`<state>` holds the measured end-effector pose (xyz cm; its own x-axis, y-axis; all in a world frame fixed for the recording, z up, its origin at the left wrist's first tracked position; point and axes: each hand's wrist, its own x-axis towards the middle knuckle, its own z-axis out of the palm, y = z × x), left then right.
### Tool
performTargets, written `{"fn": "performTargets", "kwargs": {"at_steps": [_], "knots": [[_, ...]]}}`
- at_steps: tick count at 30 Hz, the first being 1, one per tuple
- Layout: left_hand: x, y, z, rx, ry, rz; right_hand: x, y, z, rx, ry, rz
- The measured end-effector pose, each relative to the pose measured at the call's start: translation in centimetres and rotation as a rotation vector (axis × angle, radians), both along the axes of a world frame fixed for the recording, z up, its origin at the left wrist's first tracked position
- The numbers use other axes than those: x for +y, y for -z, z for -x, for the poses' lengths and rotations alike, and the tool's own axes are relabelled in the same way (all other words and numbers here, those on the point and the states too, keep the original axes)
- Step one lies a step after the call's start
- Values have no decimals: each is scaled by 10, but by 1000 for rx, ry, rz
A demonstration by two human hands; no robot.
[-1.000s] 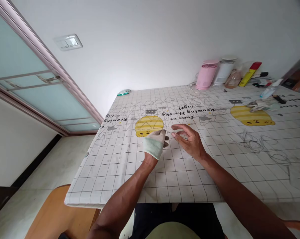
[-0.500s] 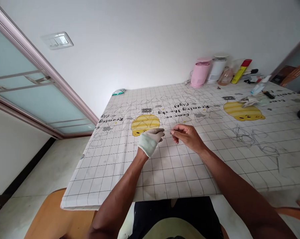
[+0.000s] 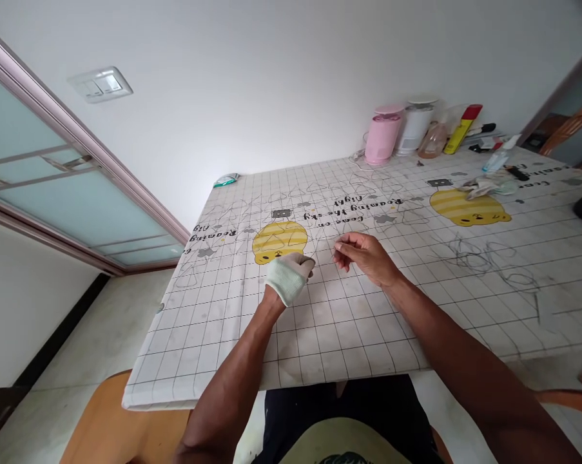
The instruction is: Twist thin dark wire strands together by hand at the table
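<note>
My left hand (image 3: 291, 274), in a pale glove, is closed above the checked tablecloth (image 3: 320, 348), beside a printed yellow bear. Whatever it pinches is too small to make out. To its right, a short gap away, my bare right hand (image 3: 361, 256) has thumb and forefinger pressed together; anything between them is too thin to see. Thin grey wire bent into triangle-like shapes (image 3: 278, 240) lies on the cloth beyond my hands. A loose tangle of wire (image 3: 469, 256) rests to the right.
Along the wall stand a pink device (image 3: 383, 136), a white device (image 3: 416, 129), a bottle (image 3: 433, 140) and a yellow-red can (image 3: 462, 130). A spray bottle (image 3: 501, 154) and a glove (image 3: 484, 187) lie at the right. A green-white packet (image 3: 227, 180) is at the far left corner.
My left fingers have curled in more tightly. The gap between my hands is slightly wider, and the view has shifted a little.
</note>
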<state>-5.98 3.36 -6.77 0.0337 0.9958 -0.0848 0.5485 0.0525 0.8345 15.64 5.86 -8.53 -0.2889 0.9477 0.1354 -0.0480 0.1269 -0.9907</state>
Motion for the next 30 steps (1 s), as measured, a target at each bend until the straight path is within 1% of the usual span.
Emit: {"fn": "performTargets", "kwargs": {"at_steps": [2,3,5,6,7,8,9,11,13,17,23,27,30], "knots": [[-1,-1,0,-34,-5,21,0,1,0,-138,115,-84],[-1,-2,0,-51,-18,33,-1,2,0,-222,184,-181],[0,-3,0,-75,-52,44,-4,0,0,-375,289,-485],[0,-3,0,-82,-65,42,-6,-1,1,-433,306,-659],[1,-3,1,-87,-71,38,-8,-2,1,-482,291,-818],[1,-2,2,-94,-71,33,-9,-3,2,-529,247,-947],[2,-1,2,-107,-68,30,-10,-4,4,-579,189,-1040],[2,0,3,-151,-62,28,-11,-3,7,-681,96,-1155],[2,0,3,-202,-52,33,-10,2,11,-762,57,-1221],[-1,-3,0,-240,-11,44,-4,12,16,-819,95,-1283],[-4,-4,-5,-244,-15,56,-3,20,17,-823,138,-1249],[-3,-2,-4,-252,-18,56,-4,19,15,-847,167,-1251],[-1,-2,-1,-235,-7,60,-4,16,13,-833,138,-1224]]}}
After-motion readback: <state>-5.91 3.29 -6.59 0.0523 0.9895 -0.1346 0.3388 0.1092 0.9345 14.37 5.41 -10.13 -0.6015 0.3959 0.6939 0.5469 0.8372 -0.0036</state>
